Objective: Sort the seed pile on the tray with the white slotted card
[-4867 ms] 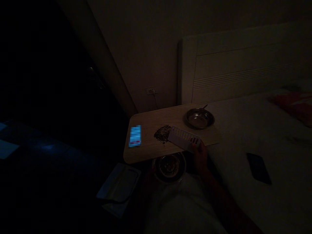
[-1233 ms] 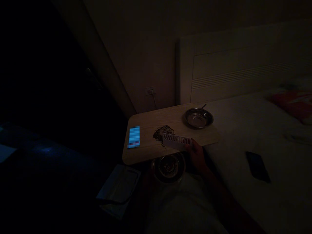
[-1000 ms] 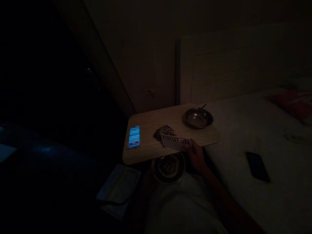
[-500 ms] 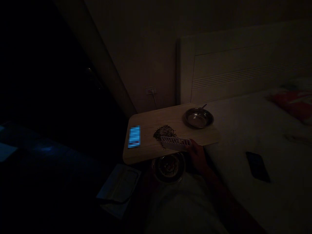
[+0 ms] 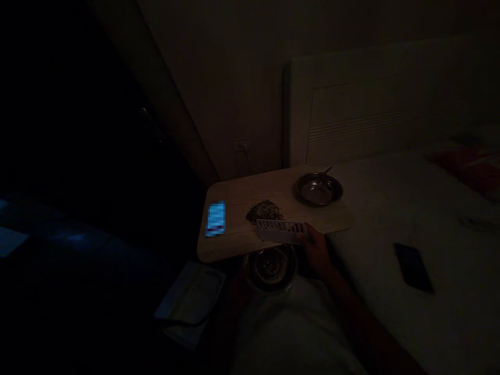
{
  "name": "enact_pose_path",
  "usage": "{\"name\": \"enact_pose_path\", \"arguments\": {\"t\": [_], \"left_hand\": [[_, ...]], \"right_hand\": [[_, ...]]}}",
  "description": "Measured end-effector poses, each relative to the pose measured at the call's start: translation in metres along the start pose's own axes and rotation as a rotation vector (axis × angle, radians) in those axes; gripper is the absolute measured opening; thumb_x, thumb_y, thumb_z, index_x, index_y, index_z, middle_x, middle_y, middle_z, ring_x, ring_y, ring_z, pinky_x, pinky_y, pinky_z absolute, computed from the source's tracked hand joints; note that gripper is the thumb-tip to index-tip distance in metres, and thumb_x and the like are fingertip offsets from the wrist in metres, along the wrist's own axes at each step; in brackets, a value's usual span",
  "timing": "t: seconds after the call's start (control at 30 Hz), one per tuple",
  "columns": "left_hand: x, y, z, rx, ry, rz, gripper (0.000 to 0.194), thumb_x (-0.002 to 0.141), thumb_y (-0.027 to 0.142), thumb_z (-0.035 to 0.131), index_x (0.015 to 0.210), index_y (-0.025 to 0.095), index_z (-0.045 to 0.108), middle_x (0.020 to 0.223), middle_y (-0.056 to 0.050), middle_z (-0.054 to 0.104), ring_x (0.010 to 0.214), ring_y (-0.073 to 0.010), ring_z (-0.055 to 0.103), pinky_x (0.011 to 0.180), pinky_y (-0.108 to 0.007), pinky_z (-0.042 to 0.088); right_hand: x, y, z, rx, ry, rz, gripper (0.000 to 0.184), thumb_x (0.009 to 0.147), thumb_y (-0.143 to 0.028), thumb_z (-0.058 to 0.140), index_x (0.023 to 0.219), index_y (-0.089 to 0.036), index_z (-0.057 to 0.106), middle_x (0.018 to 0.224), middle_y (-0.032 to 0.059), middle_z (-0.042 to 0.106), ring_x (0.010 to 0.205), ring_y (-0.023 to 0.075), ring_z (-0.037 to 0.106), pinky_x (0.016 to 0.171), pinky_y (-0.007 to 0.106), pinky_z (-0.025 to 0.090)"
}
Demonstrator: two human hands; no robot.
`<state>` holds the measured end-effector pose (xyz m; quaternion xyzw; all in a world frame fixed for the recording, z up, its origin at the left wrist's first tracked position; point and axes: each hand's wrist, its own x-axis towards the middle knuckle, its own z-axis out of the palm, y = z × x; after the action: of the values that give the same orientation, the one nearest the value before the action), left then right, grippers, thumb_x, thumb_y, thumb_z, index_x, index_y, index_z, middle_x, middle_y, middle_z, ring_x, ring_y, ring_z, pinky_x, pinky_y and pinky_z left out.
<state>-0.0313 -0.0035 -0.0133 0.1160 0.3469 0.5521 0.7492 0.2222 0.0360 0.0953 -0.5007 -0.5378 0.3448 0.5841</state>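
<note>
- At the lower centre of the frame, the left hand (image 5: 240,284) is a faint reddish shape beside a round, dark-looking metal bowl (image 5: 290,276); the gloom hides its fingers, so whether it grips the rim cannot be told.
- That bowl sits just below the near edge of the table, with small scraps inside (too dim to name).
- Right of it, the right hand (image 5: 315,250) is closed around the right end of a long, white, slotted plastic holder (image 5: 279,235), thumb and fingers wrapped on it.
- The holder's long axis runs leftward from the grip, nearly level across the frame, its row of slots along the upper side. The loose heap of small, dark and pale, seed-like bits (image 5: 266,209) lies just beyond its left part, up and to the left of the right hand; contact between them cannot be told.
- Under the heap is a pale, wood-grained tabletop (image 5: 246,190) with rounded corners; a blue-lit rectangular screen (image 5: 215,219) rests at its left end.
- Toward its far right corner stands a wide, shiny, round steel bowl (image 5: 318,194), a thin handle showing past its rim.
- Right of the table, a black, flat, rectangular device (image 5: 414,268) lies on the whitish bed (image 5: 383,208).
- Farther back, a pale, grooved headboard (image 5: 351,104) rises at the upper right.
</note>
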Motion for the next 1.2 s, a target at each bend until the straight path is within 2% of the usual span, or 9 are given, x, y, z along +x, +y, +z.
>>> {"name": "enact_pose_path", "arguments": {"t": [0.17,0.33,0.57,0.73,0.93,1.1,1.2], "left_hand": [[-0.001,0.0,0.001,0.021,0.009,-0.002,0.026,0.076,0.02,0.071,0.101,0.02,0.077,0.107,-0.008,0.078,0.135,-0.037,0.051,0.119,-0.053,0.03],[-0.004,0.003,0.007,0.006,0.001,0.012,0.035,0.074,0.019,0.072,0.109,0.021,0.075,0.117,-0.008,0.076,0.136,-0.0353,0.05,0.119,-0.052,0.03],[-0.006,0.006,0.007,0.008,-0.022,0.006,0.035,0.08,0.018,0.067,0.114,0.023,0.074,0.121,-0.005,0.075,0.139,-0.0316,0.048,0.122,-0.049,0.025],[-0.003,0.005,0.002,0.018,-0.024,-0.025,0.031,0.08,0.019,0.068,0.11,0.023,0.075,0.119,-0.005,0.076,0.138,-0.0325,0.048,0.122,-0.05,0.026],[-0.002,0.001,0.002,0.0,-0.087,0.011,0.042,0.083,0.023,0.066,0.126,0.023,0.068,0.133,-0.006,0.069,0.141,-0.0303,0.045,0.121,-0.049,0.028],[-0.005,0.005,0.007,0.014,-0.031,-0.031,0.035,0.078,0.018,0.067,0.113,0.023,0.074,0.119,-0.006,0.076,0.137,-0.032,0.05,0.12,-0.049,0.029],[-0.006,0.008,0.009,0.033,0.003,-0.024,0.03,0.077,0.018,0.068,0.106,0.022,0.076,0.113,-0.006,0.077,0.134,-0.0321,0.053,0.121,-0.049,0.028]], "right_hand": [[0.0,0.007,0.001,0.054,-0.009,0.045,0.029,0.086,-0.046,0.064,0.101,-0.021,0.072,0.092,0.0037,0.075,0.086,0.0241,0.066,0.077,0.034,0.053],[0.001,0.016,0.0,0.129,0.007,0.116,0.031,0.08,-0.045,0.069,0.1,-0.021,0.073,0.097,0.0049,0.076,0.089,0.0263,0.068,0.079,0.037,0.054],[0.004,0.014,-0.004,0.18,0.108,0.147,0.031,0.077,-0.044,0.07,0.098,-0.021,0.072,0.095,0.0058,0.077,0.087,0.0271,0.068,0.078,0.038,0.055],[0.002,0.016,-0.002,0.157,0.052,0.131,0.032,0.078,-0.044,0.069,0.099,-0.021,0.073,0.096,0.0052,0.077,0.088,0.0267,0.068,0.08,0.038,0.055],[0.001,0.019,0.002,0.169,0.009,0.153,0.034,0.076,-0.046,0.071,0.099,-0.021,0.074,0.095,0.0051,0.077,0.087,0.027,0.068,0.077,0.039,0.056],[0.001,0.019,-0.003,0.168,-0.006,0.149,0.033,0.074,-0.045,0.072,0.096,-0.02,0.074,0.094,0.0053,0.077,0.085,0.0265,0.068,0.076,0.038,0.055],[0.002,0.021,-0.005,0.197,0.053,0.175,0.034,0.075,-0.045,0.071,0.097,-0.02,0.073,0.094,0.0063,0.077,0.086,0.0275,0.069,0.075,0.038,0.055]]}}
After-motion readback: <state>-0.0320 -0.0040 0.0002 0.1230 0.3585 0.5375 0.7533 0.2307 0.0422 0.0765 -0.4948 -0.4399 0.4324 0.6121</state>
